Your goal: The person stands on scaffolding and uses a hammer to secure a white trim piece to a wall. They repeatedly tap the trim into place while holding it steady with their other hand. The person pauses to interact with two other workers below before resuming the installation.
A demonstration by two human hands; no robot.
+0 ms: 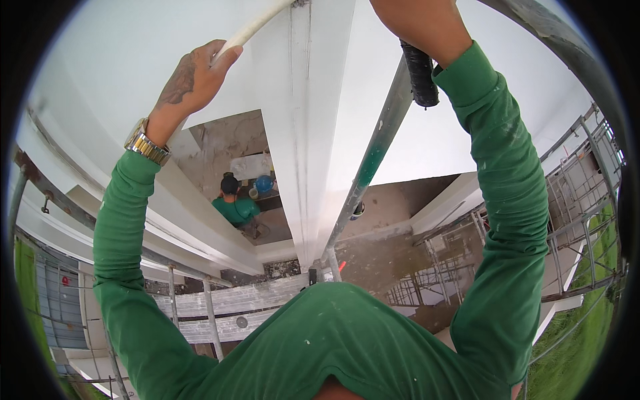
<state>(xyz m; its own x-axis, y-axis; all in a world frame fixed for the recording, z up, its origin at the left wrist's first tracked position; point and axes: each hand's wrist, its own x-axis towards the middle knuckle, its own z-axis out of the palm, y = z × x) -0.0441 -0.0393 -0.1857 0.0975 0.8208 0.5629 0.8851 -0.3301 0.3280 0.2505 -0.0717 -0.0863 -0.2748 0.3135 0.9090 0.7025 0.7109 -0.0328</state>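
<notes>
White wall fills most of the bg, w/ a brown floor well below us. Our pale pole is up at the top of the view, running up & right out of frame from our L hand, whose fingers are wrapped round it. Our R hand is mostly cut off; a black grip shows just under its wrist, but we can't tell if it's holding that. Progress, as best we judge: wide faces look evenly white, so prob. finished; dark streaks run down the middle beam, so that bit seems undone. Pole's far end is hidden, so no more to say there. Next out, a metal tube slants btwn beam & R-side wall. Farther down, a co-worker in green is near a blue round thing; scaffold rails & grass sit at the rim.
</notes>
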